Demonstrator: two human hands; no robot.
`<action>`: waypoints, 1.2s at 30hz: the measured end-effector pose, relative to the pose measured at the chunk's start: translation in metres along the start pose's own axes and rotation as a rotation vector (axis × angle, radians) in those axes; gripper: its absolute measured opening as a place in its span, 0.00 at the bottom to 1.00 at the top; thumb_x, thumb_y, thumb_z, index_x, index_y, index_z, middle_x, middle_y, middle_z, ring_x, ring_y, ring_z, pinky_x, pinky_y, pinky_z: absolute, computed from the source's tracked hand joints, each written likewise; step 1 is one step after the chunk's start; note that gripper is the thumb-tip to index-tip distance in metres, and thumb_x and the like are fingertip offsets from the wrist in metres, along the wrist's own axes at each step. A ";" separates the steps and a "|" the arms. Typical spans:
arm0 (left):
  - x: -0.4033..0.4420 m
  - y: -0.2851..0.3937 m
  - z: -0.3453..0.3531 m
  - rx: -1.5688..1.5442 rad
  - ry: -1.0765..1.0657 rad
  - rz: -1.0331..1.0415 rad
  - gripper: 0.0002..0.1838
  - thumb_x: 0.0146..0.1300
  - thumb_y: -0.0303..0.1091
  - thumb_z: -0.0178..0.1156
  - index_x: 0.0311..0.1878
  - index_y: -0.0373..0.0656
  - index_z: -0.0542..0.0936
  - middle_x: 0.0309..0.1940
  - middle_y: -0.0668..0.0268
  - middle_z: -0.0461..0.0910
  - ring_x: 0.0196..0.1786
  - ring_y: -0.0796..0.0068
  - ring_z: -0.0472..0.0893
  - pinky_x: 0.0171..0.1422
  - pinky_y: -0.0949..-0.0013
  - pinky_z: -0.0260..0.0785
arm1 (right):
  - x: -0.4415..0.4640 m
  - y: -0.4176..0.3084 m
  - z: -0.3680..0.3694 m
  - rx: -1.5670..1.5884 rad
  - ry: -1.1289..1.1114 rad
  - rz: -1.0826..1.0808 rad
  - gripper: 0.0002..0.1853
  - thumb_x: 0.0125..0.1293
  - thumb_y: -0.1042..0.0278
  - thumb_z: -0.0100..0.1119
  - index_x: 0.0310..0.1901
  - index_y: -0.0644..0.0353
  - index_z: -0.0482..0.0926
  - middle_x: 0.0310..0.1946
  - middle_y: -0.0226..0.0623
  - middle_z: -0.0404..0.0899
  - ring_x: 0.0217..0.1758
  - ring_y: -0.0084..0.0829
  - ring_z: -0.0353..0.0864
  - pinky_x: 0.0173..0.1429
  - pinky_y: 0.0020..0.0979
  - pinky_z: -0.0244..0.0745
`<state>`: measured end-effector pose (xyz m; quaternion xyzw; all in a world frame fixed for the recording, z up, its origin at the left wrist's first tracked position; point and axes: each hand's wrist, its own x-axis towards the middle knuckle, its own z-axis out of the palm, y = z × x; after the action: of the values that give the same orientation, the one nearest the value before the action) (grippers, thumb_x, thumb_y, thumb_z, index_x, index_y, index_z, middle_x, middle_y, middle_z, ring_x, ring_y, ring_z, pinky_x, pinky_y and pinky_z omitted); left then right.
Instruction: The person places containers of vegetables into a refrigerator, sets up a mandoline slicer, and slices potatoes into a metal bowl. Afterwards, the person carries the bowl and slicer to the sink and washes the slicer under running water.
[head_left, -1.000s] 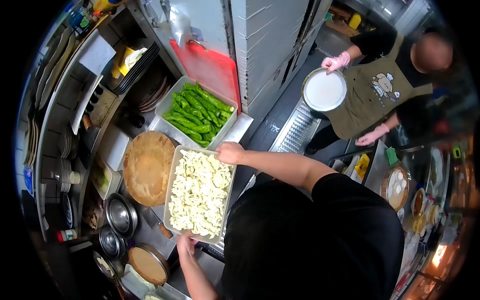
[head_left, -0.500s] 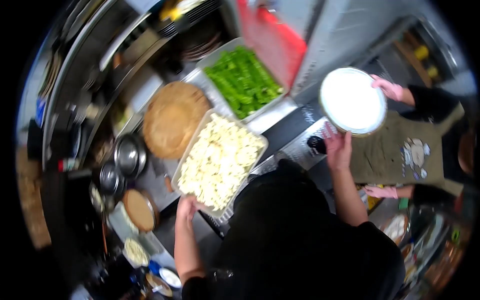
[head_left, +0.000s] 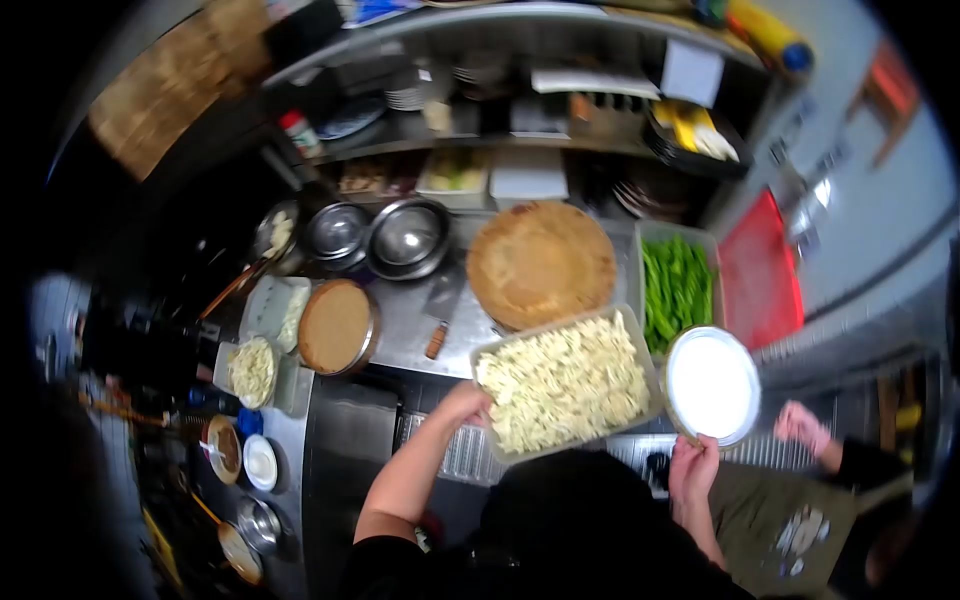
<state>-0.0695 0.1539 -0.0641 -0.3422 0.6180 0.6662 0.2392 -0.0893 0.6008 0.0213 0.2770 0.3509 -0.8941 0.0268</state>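
Observation:
My left hand is closed on the left edge of a rectangular plastic tub full of chopped pale vegetable pieces, perhaps cabbage. The tub is tilted a little, its right end higher in view. My right hand grips the lower rim of a round white container, whose top shows plain white; whether that is a lid or its contents I cannot tell. Close to it, a co-worker's pink-gloved hand is off the container. Behind stands a tub of green peppers.
A round wooden chopping block stands on the steel counter, with a cleaver lying to its left. Steel bowls and a second round board are further left. A red board leans at the right wall, below the shelf.
The co-worker's gloved hand has let go of the round white container, and my right hand now holds it. The container has come nearer the tub. My view has turned towards the counter.

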 end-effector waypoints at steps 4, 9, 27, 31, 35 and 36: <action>-0.002 0.001 0.002 0.016 -0.030 0.039 0.21 0.47 0.21 0.58 0.48 0.27 0.81 0.37 0.49 0.84 0.33 0.55 0.87 0.32 0.56 0.85 | 0.026 0.034 0.104 -0.158 -0.251 0.136 0.22 0.65 0.70 0.56 0.59 0.66 0.69 0.48 0.42 0.79 0.44 0.37 0.81 0.53 0.35 0.80; 0.024 -0.021 -0.003 0.016 -0.027 0.058 0.19 0.47 0.21 0.58 0.45 0.26 0.83 0.35 0.47 0.85 0.32 0.51 0.87 0.34 0.52 0.85 | 0.116 0.099 0.214 -0.288 -0.448 0.353 0.22 0.71 0.74 0.50 0.61 0.78 0.61 0.54 0.61 0.72 0.56 0.45 0.81 0.66 0.38 0.82; 0.001 -0.008 0.009 0.127 0.104 0.086 0.18 0.51 0.25 0.59 0.47 0.29 0.83 0.36 0.50 0.86 0.34 0.58 0.88 0.32 0.59 0.84 | 0.106 0.052 0.069 -1.388 -0.432 -0.838 0.29 0.64 0.66 0.66 0.64 0.71 0.73 0.64 0.57 0.73 0.66 0.53 0.75 0.71 0.42 0.69; 0.006 -0.014 0.007 0.109 0.060 0.088 0.23 0.52 0.24 0.59 0.54 0.33 0.81 0.42 0.51 0.86 0.38 0.59 0.89 0.35 0.59 0.85 | 0.091 0.024 0.020 -1.458 -0.307 -0.099 0.30 0.67 0.58 0.65 0.64 0.70 0.74 0.56 0.52 0.82 0.60 0.42 0.79 0.65 0.37 0.72; -0.012 0.002 0.016 0.066 -0.005 0.026 0.31 0.54 0.25 0.63 0.65 0.39 0.75 0.53 0.55 0.84 0.49 0.61 0.86 0.46 0.58 0.83 | 0.125 0.049 -0.026 -1.278 -0.420 -0.041 0.22 0.68 0.55 0.58 0.57 0.62 0.81 0.44 0.49 0.86 0.49 0.39 0.85 0.56 0.37 0.75; -0.019 0.008 0.023 0.068 0.005 0.016 0.31 0.54 0.24 0.62 0.65 0.38 0.75 0.54 0.55 0.83 0.51 0.61 0.86 0.48 0.58 0.83 | 0.131 0.050 -0.029 -1.352 -0.407 -0.087 0.21 0.66 0.58 0.57 0.55 0.63 0.83 0.40 0.46 0.86 0.44 0.36 0.84 0.52 0.36 0.76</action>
<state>-0.0662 0.1775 -0.0446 -0.3306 0.6437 0.6458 0.2436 -0.1743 0.6008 -0.0939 0.0128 0.8281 -0.5144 0.2225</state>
